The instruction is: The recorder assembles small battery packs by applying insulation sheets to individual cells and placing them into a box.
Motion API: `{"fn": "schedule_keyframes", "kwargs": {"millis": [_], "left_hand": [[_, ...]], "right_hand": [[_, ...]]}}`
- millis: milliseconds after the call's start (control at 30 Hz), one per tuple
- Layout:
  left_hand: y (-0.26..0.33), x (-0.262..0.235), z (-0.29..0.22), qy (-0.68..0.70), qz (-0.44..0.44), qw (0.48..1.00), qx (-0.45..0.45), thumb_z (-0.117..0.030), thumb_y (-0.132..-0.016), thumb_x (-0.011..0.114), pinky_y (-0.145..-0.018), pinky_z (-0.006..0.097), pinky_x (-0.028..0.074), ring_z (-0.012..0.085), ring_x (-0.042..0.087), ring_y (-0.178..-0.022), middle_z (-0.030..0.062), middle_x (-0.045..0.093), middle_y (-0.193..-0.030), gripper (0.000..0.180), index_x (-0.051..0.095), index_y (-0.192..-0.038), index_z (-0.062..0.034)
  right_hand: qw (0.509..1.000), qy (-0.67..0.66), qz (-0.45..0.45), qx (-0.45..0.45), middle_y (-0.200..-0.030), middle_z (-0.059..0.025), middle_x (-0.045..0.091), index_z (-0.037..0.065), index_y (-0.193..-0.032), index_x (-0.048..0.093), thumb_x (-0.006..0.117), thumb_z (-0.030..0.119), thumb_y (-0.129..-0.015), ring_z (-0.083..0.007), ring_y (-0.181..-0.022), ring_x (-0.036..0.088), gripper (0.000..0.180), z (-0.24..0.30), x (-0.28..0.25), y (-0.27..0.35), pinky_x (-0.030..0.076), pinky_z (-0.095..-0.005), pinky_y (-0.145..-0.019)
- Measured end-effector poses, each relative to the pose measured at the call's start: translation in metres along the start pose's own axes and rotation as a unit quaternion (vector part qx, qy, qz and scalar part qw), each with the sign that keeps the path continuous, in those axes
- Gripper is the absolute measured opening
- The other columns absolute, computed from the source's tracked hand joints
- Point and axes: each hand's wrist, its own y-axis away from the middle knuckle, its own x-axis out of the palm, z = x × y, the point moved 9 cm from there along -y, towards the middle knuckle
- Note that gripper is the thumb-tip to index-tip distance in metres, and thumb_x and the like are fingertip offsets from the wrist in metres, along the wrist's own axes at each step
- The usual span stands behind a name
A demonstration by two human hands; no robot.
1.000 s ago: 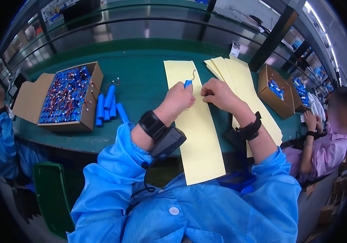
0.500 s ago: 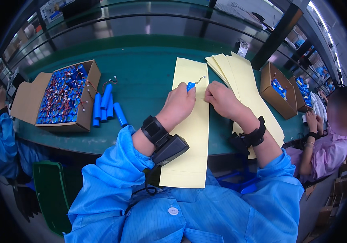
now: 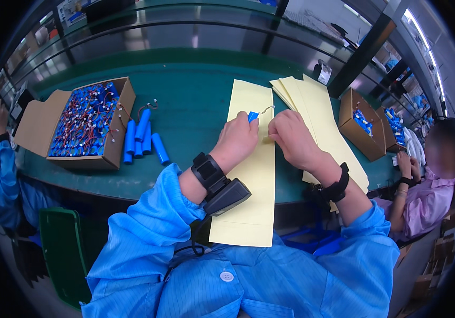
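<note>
My left hand is closed around a small blue cylinder cell with a thin wire curling off its end, held over a long pale yellow sheet on the green table. My right hand rests on the sheet's right edge, fingers pinched beside the cell; what it pinches is too small to tell. Both wrists carry black straps, and a black device sits on my left forearm.
An open cardboard box full of blue wired cells stands at left, with several loose blue cells beside it. A stack of yellow sheets lies at right, then a smaller box. Another person sits at right; a green chair is lower left.
The yellow sheet has slid toward me, its near end hanging further over the table's edge. Both hands stay together over it with the blue cell.
</note>
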Motion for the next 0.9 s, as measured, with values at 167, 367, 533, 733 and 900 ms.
{"fn": "schedule_keyframes", "kwargs": {"millis": [167, 367, 533, 733, 900], "left_hand": [[0.000, -0.003, 0.000, 0.003, 0.005, 1.000, -0.002, -0.023, -0.094, 0.045, -0.068, 0.036, 0.049, 0.0258, 0.064, -0.073, 0.0164, 0.064, -0.078, 0.029, 0.050, -0.090, 0.0051], [0.040, -0.033, -0.024, 0.376, 0.087, 0.917, -0.097, -0.025, -0.094, 0.048, -0.073, 0.030, 0.051, 0.0174, 0.062, -0.084, 0.0102, 0.062, -0.095, 0.028, 0.054, -0.103, 0.0013], [0.090, -0.031, -0.029, 0.521, 0.113, 0.840, -0.100, -0.026, -0.095, 0.048, -0.081, 0.029, 0.053, 0.0167, 0.061, -0.088, 0.0093, 0.060, -0.098, 0.034, 0.053, -0.112, 0.0035], [0.112, -0.013, -0.013, 0.578, 0.140, 0.794, -0.124, -0.024, -0.097, 0.043, -0.084, 0.030, 0.053, 0.0227, 0.061, -0.098, 0.0131, 0.059, -0.107, 0.036, 0.050, -0.116, 0.0061], [0.115, -0.010, -0.020, 0.603, 0.161, 0.771, -0.126, -0.024, -0.098, 0.039, -0.082, 0.032, 0.055, 0.0289, 0.062, -0.099, 0.0178, 0.058, -0.109, 0.038, 0.047, -0.117, 0.0083]], "right_hand": [[0.993, -0.077, -0.072, 0.056, -0.081, -0.0074, 0.051, 0.005, -0.085, 0.049, 0.056, 0.000, -0.080, -0.0225, -0.082, 0.049, 0.010, -0.003, -0.024, 0.005, 0.041, -0.0317, -0.075], [0.858, -0.428, -0.138, 0.249, -0.082, 0.0014, 0.049, 0.004, -0.090, 0.049, 0.053, 0.010, -0.090, -0.0028, -0.075, 0.045, 0.007, -0.003, -0.055, 0.024, 0.036, -0.0169, -0.068], [0.838, -0.469, -0.153, 0.235, -0.083, 0.0007, 0.050, 0.003, -0.091, 0.049, 0.054, 0.009, -0.089, -0.0045, -0.076, 0.047, 0.008, 0.029, -0.039, 0.035, 0.038, -0.0185, -0.070], [0.854, -0.472, -0.109, 0.189, -0.081, -0.0021, 0.051, 0.001, -0.088, 0.048, 0.054, 0.003, -0.087, -0.0073, -0.074, 0.050, 0.006, 0.045, -0.007, 0.029, 0.042, -0.0224, -0.069], [0.861, -0.462, -0.105, 0.183, -0.080, -0.0039, 0.051, 0.000, -0.087, 0.048, 0.053, 0.003, -0.087, -0.0089, -0.072, 0.052, 0.006, 0.044, 0.001, 0.026, 0.045, -0.0244, -0.068]]}}
